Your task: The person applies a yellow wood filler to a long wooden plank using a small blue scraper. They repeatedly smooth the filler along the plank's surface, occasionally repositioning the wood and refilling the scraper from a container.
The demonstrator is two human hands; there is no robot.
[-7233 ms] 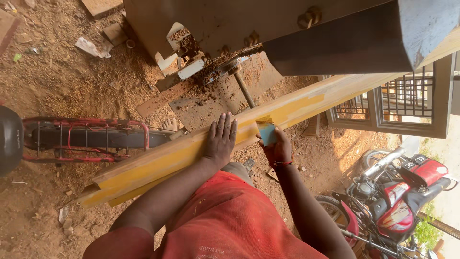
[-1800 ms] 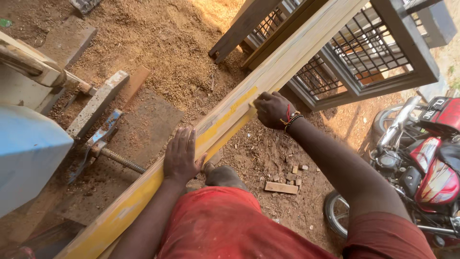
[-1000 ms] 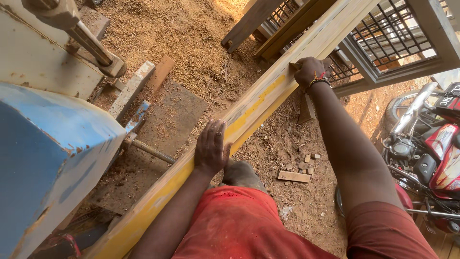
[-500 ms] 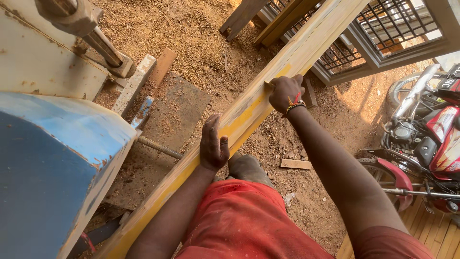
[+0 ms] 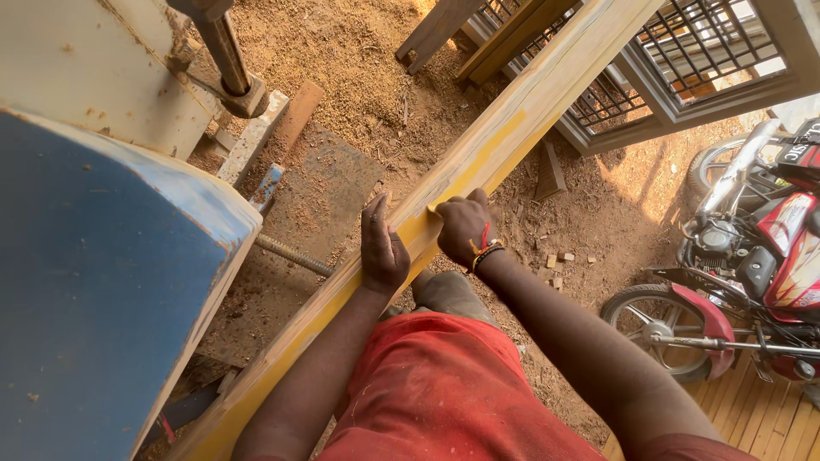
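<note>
- Diagonally, the long pale wooden beam with yellow-painted patches (image 5: 478,162) runs from lower left to upper right, its long axis crossing directly ahead of the person's red-clad lap.
- Left hand (image 5: 382,248) lies flat and open on the beam's near face, fingers spread, gripping nothing.
- Right hand (image 5: 464,227) is curled closed against the beam just beside it; whether it holds something, I cannot tell.
- Both hands touch the beam, equally near; a blue metal machine housing (image 5: 102,282) stands to the left.

Sawdust-strewn dirt floor (image 5: 359,77) in warm sunlight, blue-and-cream metal machine (image 5: 102,282) to its left, barred grey window frames (image 5: 700,60) and red motorcycle (image 5: 769,265) to its right.
</note>
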